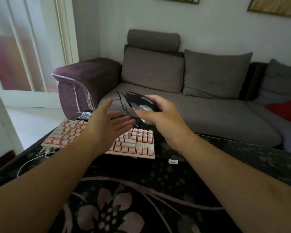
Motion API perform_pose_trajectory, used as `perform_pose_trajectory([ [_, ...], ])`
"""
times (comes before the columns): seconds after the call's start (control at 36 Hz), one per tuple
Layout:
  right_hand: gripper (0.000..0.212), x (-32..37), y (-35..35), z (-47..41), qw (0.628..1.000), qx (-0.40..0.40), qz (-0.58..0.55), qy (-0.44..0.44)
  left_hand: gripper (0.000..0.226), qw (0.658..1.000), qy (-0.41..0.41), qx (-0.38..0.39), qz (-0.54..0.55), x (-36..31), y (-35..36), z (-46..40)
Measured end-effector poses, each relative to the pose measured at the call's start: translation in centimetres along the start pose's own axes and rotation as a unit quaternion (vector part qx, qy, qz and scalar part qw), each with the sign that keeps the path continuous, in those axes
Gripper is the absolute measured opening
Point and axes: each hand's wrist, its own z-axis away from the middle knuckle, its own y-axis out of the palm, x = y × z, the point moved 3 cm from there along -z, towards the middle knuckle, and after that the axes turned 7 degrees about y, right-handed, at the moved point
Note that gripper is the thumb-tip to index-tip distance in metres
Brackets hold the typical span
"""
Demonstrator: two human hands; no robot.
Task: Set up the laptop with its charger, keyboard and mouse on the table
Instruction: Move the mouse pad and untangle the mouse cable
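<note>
A pink and white keyboard [141,142] lies on the dark flowered table [158,185], its white cable [30,162] trailing off the left side. My right hand [161,115] holds a black and silver mouse [139,101] in the air above the table's far edge, and its thin black cable [122,103] hangs down on the left. My left hand [107,125] hovers open over the keyboard, fingers spread toward that cable. A black charger brick [85,115] lies behind the keyboard. No laptop is in view.
A grey sofa [208,111] with a purple armrest [87,76] stands right behind the table. A small white tag [173,161] lies on the table to the right of the keyboard. A glazed door [23,47] is at the left.
</note>
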Motion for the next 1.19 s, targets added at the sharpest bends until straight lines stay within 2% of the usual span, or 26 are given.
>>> perform_pose_trajectory([
  [0.06, 0.050, 0.9, -1.7, 2.8, 0.999, 0.019, 0.034, -0.021, 0.077, 0.994, -0.042, 0.096, 0.034, -0.3, 2.0, 1.7],
  [0.11, 0.056, 1.3, -3.0, 5.5, 0.995, 0.028, 0.089, -0.029, 0.061, 0.991, -0.025, 0.131, -0.005, -0.7, 4.8, 3.6],
  [0.19, 0.058, 0.3, -4.5, 9.1, 0.988, 0.020, 0.155, 0.007, 0.035, 0.992, 0.034, 0.119, -0.033, -1.8, 8.4, 5.6],
  [0.28, 0.058, -1.6, -6.2, 13.2, 0.979, 0.026, 0.171, 0.106, 0.015, 0.991, 0.052, 0.110, -0.055, -2.7, 10.6, 6.8],
  [0.33, 0.060, -2.9, -7.6, 15.9, 0.967, 0.045, 0.171, 0.181, 0.016, 0.993, 0.067, 0.070, -0.068, -3.6, 11.4, 7.4],
  [0.39, 0.054, -4.1, -9.3, 18.3, 0.956, 0.031, 0.152, 0.251, 0.018, 0.993, 0.089, 0.032, -0.071, -4.6, 11.9, 7.8],
  [0.47, 0.044, -7.1, -12.4, 21.0, 0.922, -0.056, 0.108, 0.367, 0.023, 0.991, 0.110, 0.007, -0.079, -6.0, 12.4, 8.3],
  [0.56, 0.059, -8.4, -14.5, 23.4, 0.907, -0.118, 0.094, 0.394, 0.030, 0.976, 0.102, 0.019, -0.192, -5.5, 13.4, 9.8],
  [0.61, 0.050, -7.7, -15.1, 24.4, 0.926, -0.132, 0.070, 0.346, 0.027, 0.926, 0.090, 0.082, -0.357, -4.0, 14.1, 11.4],
  [0.69, 0.057, -5.4, -15.5, 25.2, 0.973, -0.113, 0.066, 0.192, 0.028, 0.803, 0.089, 0.249, -0.534, -0.7, 15.2, 13.8],
  [0.78, 0.063, -3.4, -15.3, 25.9, 0.995, -0.025, 0.082, 0.054, 0.026, 0.723, 0.046, 0.402, -0.560, 2.3, 16.4, 16.6],
  [0.83, 0.066, -2.8, -14.8, 26.4, 0.997, 0.049, 0.055, 0.013, 0.025, 0.701, 0.047, 0.456, -0.546, 3.4, 17.6, 18.3],
  [0.92, 0.071, -2.6, -13.9, 26.9, 0.991, 0.132, 0.027, 0.003, 0.023, 0.712, 0.075, 0.491, -0.496, 3.8, 19.5, 19.8],
  [1.03, 0.069, -2.8, -13.0, 27.4, 0.974, 0.215, 0.061, 0.025, 0.023, 0.778, 0.096, 0.487, -0.385, 3.5, 21.9, 21.1],
  [1.08, 0.069, -3.4, -13.2, 27.4, 0.974, 0.195, 0.102, 0.048, 0.019, 0.818, 0.112, 0.463, -0.322, 3.0, 22.7, 21.2],
  [1.19, 0.059, -4.6, -16.5, 28.0, 0.980, 0.065, 0.163, 0.098, 0.018, 0.899, 0.092, 0.392, -0.174, 2.6, 23.6, 20.7],
])
